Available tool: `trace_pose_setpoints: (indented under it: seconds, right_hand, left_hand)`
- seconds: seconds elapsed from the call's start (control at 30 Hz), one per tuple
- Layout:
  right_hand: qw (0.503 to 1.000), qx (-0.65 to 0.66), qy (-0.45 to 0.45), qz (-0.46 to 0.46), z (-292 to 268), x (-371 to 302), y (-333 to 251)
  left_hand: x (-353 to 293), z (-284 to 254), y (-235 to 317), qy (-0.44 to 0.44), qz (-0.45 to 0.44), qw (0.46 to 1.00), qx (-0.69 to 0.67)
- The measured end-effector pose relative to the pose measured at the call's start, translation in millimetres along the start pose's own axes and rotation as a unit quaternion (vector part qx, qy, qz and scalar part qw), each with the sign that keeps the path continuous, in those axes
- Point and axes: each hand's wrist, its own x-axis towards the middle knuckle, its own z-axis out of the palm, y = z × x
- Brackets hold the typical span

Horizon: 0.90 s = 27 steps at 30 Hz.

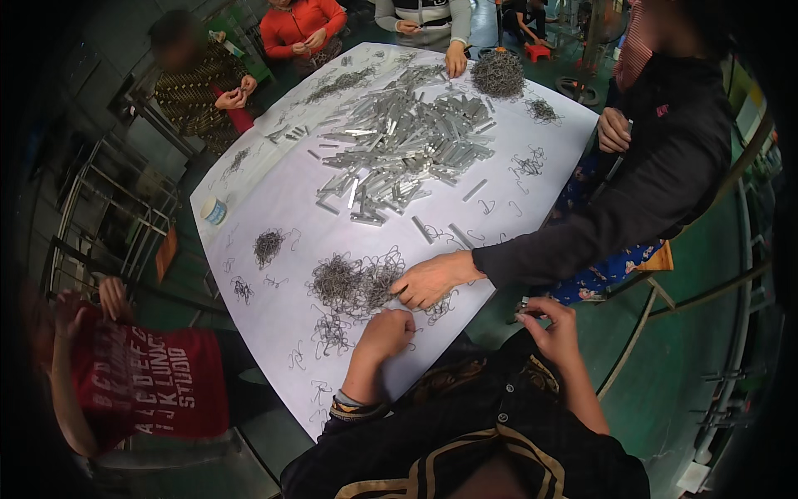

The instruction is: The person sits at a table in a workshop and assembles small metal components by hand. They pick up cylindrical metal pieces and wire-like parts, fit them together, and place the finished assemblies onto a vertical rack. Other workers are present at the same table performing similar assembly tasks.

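My left hand (386,336) is over the near edge of the white table, beside the piles of wire hooks (337,281). Its fingers are curled closed, and whatever they hold, if anything, is hidden. Past the table's edge, my right hand (555,326) pinches a small metal piece (524,305), seen mostly end-on, between thumb and fingers. Just beyond my left hand, a co-worker's hand (436,279) in a black sleeve reaches into the hooks. A smaller bunch of loose hooks (332,333) lies to the left of my left hand.
A large heap of silver metal bars (416,145) covers the table's middle. A dense ball of hooks (499,73) stands at the far right, and a paper cup (214,209) at the left edge. Several people surround the table; the black-sleeved arm (573,245) crosses from the right.
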Motion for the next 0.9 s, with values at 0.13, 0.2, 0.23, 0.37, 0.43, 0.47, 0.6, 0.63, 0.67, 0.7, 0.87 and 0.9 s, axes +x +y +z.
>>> trace_pose_setpoints:
  seconds: [0.13, 0.2, 0.23, 0.37, 0.43, 0.47, 0.6, 0.63, 0.67, 0.7, 0.87, 0.9]
  right_hand:
    - [1.000, 0.001, -0.013, 0.006, 0.3, 1.8, -2.1]
    - [1.000, -0.001, -0.021, 0.005, 0.7, 2.3, -3.0]
    - [1.000, -0.002, -0.021, 0.005, 1.8, 1.9, -2.7]
    - [0.999, -0.003, -0.034, 0.007, 2.7, 3.9, -8.4]
    - [0.999, -0.011, -0.034, 0.006, 1.1, 4.0, -12.5]
    - [0.999, -0.015, -0.036, 0.004, 0.8, 4.4, -13.9]
    - [0.999, -0.013, -0.040, 0.006, 1.9, 2.9, -10.0]
    - [0.999, -0.012, -0.039, 0.006, 1.7, 1.9, -9.9]
    - [0.999, -0.012, -0.038, 0.007, 1.8, 1.9, -9.4]
    - [0.999, -0.012, -0.036, 0.005, 1.9, 1.2, -9.2]
    - [0.999, -0.006, -0.034, 0.005, 2.9, 0.8, -10.2]
    - [0.999, -0.006, -0.034, 0.002, 3.0, 0.9, -10.7]
  left_hand:
    - [-2.9, -15.8, -13.8, 0.080, -0.049, 0.996, -0.003]
    - [2.2, -27.3, -19.5, 0.169, -0.040, 0.985, 0.005]
    - [7.6, -31.6, -23.6, 0.218, -0.043, 0.975, -0.011]
    - [39.1, -42.9, -47.2, 0.375, -0.023, 0.926, -0.034]
    - [55.5, -46.3, -54.6, 0.413, -0.005, 0.910, -0.043]
    - [62.7, -47.9, -56.8, 0.422, -0.002, 0.905, -0.054]
    - [77.6, -42.8, -63.2, 0.347, 0.041, 0.936, -0.051]
    - [76.2, -44.8, -61.1, 0.314, 0.010, 0.948, -0.051]
    - [72.6, -47.2, -58.1, 0.281, -0.022, 0.958, -0.052]
    - [68.6, -49.2, -55.6, 0.246, -0.055, 0.966, -0.053]
    - [72.0, -59.5, -79.2, 0.379, -0.091, 0.921, 0.012]
    - [71.4, -63.2, -83.2, 0.394, -0.098, 0.913, 0.030]
